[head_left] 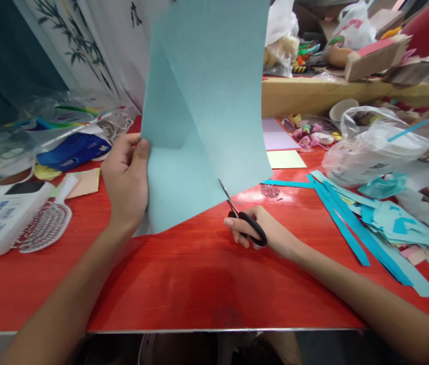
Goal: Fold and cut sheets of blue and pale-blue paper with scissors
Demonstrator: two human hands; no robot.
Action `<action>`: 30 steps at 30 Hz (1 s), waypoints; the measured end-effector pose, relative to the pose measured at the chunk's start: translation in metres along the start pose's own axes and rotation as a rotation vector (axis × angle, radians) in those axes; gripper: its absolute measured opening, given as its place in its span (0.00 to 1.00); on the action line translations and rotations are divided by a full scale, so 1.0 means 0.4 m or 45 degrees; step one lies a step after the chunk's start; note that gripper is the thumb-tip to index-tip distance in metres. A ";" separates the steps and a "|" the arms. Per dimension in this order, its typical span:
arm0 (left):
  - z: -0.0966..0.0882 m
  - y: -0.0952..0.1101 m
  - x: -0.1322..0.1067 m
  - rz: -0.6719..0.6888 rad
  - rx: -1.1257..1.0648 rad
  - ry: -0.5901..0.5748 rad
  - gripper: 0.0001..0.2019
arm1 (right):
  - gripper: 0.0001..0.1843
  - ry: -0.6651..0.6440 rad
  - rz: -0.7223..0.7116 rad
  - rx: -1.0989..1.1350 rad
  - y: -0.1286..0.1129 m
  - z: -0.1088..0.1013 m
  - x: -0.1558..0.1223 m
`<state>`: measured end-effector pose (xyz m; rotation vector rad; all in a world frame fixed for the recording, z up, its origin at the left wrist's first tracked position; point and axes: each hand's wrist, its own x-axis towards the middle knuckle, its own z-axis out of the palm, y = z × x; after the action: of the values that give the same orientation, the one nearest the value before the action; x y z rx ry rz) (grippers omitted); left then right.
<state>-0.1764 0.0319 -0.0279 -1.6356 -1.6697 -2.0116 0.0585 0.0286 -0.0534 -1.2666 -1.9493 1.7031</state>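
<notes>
A large sheet of light blue paper (pixel 199 116) stands raised above the red table, with a diagonal crease across it. My left hand (pixel 126 177) grips its left edge, the thumb on the near face and the other fingers mostly behind. In my right hand (pixel 252 228) is a pair of scissors (pixel 254 228) with black handles. Their blades meet the sheet's lower edge, one blade lying in front of the paper. The other blade is partly hidden, so how far the paper is cut I cannot tell.
Blue paper strips and scraps (pixel 389 223) lie on the red table (pixel 184 284) at right, near a white plastic bag (pixel 377 147). A hairbrush (pixel 50 223) and a white box (pixel 5 218) are at left. Behind runs a cluttered shelf (pixel 313 96).
</notes>
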 end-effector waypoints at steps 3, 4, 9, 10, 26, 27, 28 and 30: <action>0.002 0.002 -0.005 -0.005 0.004 -0.019 0.08 | 0.22 0.005 -0.001 0.010 0.001 0.000 0.000; 0.003 0.003 -0.006 -0.010 0.005 -0.020 0.08 | 0.22 0.008 0.000 0.015 0.002 0.000 0.000; 0.003 0.002 -0.007 -0.017 0.005 -0.015 0.08 | 0.24 0.001 -0.040 0.004 0.004 -0.001 0.000; 0.003 0.002 -0.007 -0.015 0.004 -0.015 0.08 | 0.25 -0.002 -0.058 -0.005 0.005 -0.001 0.000; 0.004 0.005 -0.009 -0.024 -0.021 -0.012 0.09 | 0.27 0.027 -0.122 -0.041 0.015 0.003 0.001; 0.004 0.004 -0.009 -0.020 -0.019 -0.007 0.09 | 0.27 0.027 -0.122 -0.038 0.016 0.003 0.002; 0.004 0.004 -0.009 -0.016 -0.017 -0.004 0.09 | 0.27 0.026 -0.120 -0.034 0.017 0.003 0.002; 0.005 0.004 -0.009 -0.013 -0.018 0.000 0.08 | 0.27 0.023 -0.114 -0.020 0.019 0.003 0.003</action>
<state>-0.1726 0.0306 -0.0299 -1.6349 -1.6708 -2.0329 0.0602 0.0280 -0.0608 -1.1772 -1.9813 1.6309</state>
